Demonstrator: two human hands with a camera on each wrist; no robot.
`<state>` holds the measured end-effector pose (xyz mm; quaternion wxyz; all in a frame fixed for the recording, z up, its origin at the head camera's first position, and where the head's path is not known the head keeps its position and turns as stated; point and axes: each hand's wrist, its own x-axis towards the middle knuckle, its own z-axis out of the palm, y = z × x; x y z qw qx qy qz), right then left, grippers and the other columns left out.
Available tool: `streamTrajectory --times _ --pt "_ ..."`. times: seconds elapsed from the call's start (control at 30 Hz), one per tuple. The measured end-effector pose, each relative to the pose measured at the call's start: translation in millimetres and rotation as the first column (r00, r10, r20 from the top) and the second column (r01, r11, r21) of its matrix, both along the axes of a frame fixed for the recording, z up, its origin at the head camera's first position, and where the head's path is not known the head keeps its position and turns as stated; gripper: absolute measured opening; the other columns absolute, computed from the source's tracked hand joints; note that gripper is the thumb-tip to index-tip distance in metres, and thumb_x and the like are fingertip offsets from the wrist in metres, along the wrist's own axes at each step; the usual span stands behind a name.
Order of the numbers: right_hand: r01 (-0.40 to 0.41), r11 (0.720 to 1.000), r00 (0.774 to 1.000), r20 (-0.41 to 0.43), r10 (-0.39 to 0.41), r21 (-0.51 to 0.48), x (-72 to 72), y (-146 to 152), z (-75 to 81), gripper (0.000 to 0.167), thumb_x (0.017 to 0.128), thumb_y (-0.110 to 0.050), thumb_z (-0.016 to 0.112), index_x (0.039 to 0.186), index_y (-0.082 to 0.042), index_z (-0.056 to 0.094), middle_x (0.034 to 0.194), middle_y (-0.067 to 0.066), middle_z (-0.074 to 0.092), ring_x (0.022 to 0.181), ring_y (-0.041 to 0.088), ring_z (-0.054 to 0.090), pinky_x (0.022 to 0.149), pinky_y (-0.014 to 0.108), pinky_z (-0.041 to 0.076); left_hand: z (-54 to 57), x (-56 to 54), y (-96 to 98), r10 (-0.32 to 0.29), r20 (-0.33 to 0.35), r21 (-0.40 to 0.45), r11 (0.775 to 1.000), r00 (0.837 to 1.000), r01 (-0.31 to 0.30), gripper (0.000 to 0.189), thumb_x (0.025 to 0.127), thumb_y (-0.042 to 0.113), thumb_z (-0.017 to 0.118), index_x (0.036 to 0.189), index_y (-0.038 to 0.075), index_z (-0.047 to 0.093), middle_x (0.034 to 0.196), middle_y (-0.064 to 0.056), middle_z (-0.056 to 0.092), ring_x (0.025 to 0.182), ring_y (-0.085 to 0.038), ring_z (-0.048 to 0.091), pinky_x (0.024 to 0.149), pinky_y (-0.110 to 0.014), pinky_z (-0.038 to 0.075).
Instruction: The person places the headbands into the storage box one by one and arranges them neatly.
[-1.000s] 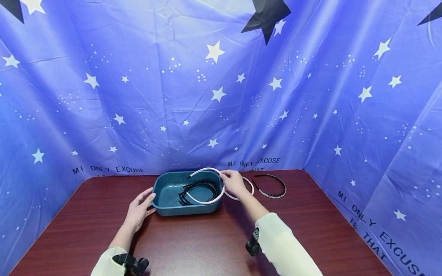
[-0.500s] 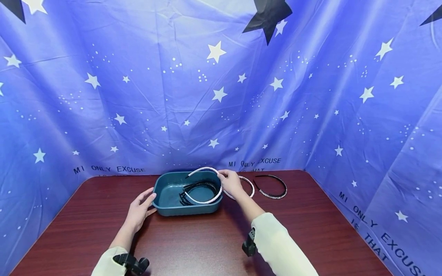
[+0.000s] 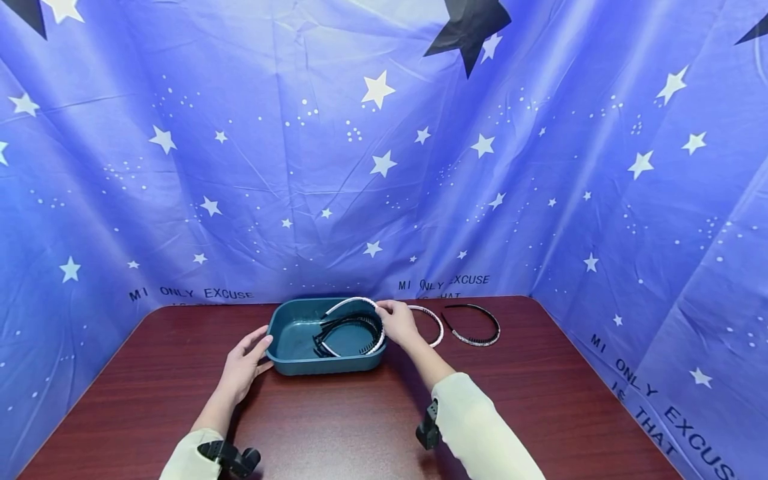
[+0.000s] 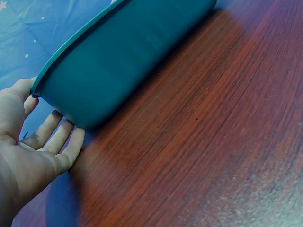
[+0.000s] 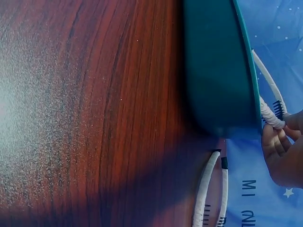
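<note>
- The right hand (image 3: 399, 323) has its grip pinched on a white hair band (image 3: 356, 300), at the right end of the green tub (image 3: 327, 367); I can't tell if the band touches the bottom.
- The left hand (image 3: 240, 363) touches the tub's left end, its fingers pretty straight.
- Black hair bands (image 3: 348, 321) already lie inside, so that part looks done.
- Another white band (image 3: 441, 330) and a sparkly band (image 3: 480, 343) lie on the desk (image 3: 336, 420), so those two look left.
</note>
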<state>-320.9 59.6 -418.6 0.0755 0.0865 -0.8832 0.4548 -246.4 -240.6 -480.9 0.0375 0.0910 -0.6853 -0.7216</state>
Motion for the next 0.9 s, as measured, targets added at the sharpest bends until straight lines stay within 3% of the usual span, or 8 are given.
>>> streamTrajectory --times 0.17,0.53,0.9 --pt "0.006 1.000 1.000 0.025 -0.006 0.007 -0.3 -0.4 -0.3 0.021 0.093 -0.015 0.057 0.106 -0.004 0.069 0.101 0.012 0.068 0.073 0.016 0.057 0.068 0.026 0.050 0.2 0.0 0.5 0.000 0.002 -0.001 1.000 1.000 0.000 0.061 0.093 0.039 0.055 0.143 0.011 0.036 0.129 -0.002 0.042 0.095 -0.001 0.059 0.081 -0.024 0.055" --pt "0.004 1.000 0.999 0.034 -0.005 0.024 -2.7 0.3 -2.3 0.022 0.093 -0.016 0.058 0.108 -0.005 0.070 0.112 0.012 0.067 0.100 0.022 0.059 0.087 0.037 0.050 1.5 0.4 0.9 0.000 0.003 -0.007 1.000 1.000 0.000 0.061 0.093 0.041 0.055 0.143 0.011 0.036 0.134 -0.006 0.039 0.094 0.000 0.059 0.081 -0.024 0.054" --pt "0.023 1.000 0.999 0.039 -0.023 0.003 -1.3 -3.2 0.9 0.021 0.093 -0.016 0.057 0.106 -0.005 0.070 0.108 0.011 0.068 0.094 0.021 0.059 0.082 0.035 0.051 -0.3 -0.4 0.9 -0.002 0.001 -0.003 1.000 1.000 0.002 0.061 0.093 0.040 0.055 0.143 0.011 0.035 0.139 -0.009 0.037 0.098 -0.002 0.059 0.082 -0.024 0.054"
